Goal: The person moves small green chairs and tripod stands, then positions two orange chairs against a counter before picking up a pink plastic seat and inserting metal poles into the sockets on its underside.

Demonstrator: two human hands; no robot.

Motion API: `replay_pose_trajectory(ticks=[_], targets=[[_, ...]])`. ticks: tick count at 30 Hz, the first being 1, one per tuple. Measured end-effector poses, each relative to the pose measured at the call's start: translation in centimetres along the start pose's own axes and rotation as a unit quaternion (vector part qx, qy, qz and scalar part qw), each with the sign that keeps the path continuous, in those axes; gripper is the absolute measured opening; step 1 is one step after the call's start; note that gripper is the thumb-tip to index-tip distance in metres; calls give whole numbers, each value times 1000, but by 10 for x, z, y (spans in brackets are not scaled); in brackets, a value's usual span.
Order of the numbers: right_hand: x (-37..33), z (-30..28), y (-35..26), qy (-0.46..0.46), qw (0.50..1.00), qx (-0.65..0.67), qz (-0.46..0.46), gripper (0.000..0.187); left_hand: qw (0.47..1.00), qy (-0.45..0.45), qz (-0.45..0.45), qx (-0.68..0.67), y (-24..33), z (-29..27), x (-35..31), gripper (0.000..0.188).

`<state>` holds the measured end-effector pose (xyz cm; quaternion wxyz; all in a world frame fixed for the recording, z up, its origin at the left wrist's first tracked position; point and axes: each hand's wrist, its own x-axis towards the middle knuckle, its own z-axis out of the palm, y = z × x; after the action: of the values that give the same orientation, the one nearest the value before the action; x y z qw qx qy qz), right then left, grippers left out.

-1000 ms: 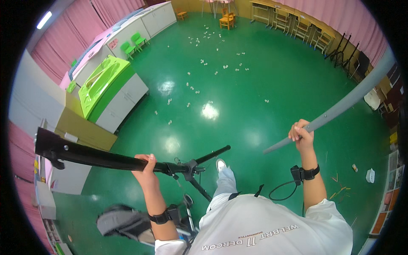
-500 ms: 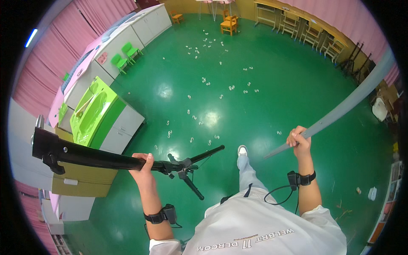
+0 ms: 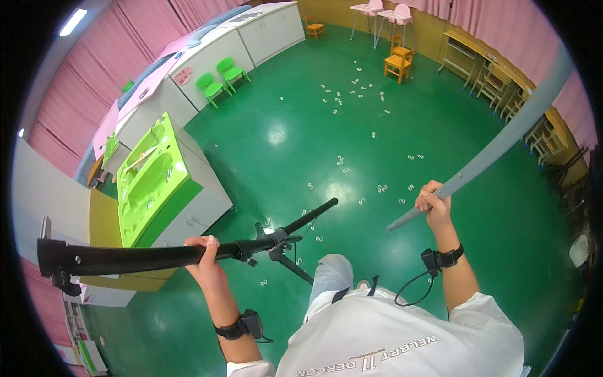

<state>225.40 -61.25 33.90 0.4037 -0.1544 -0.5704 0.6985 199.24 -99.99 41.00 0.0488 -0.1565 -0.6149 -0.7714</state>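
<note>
My left hand (image 3: 203, 259) is closed round the shaft of a black folding tripod stand (image 3: 138, 258). The stand is carried nearly level, its legs pointing right and partly spread, its thick end far to the left. On the other side, my right hand (image 3: 433, 202) grips a long grey pole (image 3: 502, 141) near its lower end. That pole slants up to the upper right. White S-shaped hooks (image 3: 382, 188) lie scattered over the green floor (image 3: 270, 169) ahead of me. Both wrists wear black straps with small boxes.
A lime-green play sink unit (image 3: 188, 179) stands close on my left. Beyond it are white cabinets (image 3: 217, 63) and green chairs (image 3: 208, 87). Small wooden chairs (image 3: 397, 64) and pink high chairs (image 3: 394, 16) stand at the back; desks (image 3: 461, 51) line the right wall.
I have stepped forward and the view has turned left, so the furniture shifts right in the picture. My left knee has come up into view. Both hands keep hold of the stand and the pole.
</note>
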Motion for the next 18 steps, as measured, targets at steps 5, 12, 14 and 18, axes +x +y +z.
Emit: replay_pose_trajectory(ticks=[5,12,14,18], targets=[[158,21,68,-41,999,8,3,21,999,50,-4,-9,-71,48,108,18],[369,44,142,-27,999,-21,4,20,998,58,-29,-27,-175,138,281,21],[423,54,153,-17,999,-38,17,20,996,71,-45,-8,-188,173,329,21],[540,68,186,-25,998,-54,18,21,996,64,-50,22,-221,230,434,22]])
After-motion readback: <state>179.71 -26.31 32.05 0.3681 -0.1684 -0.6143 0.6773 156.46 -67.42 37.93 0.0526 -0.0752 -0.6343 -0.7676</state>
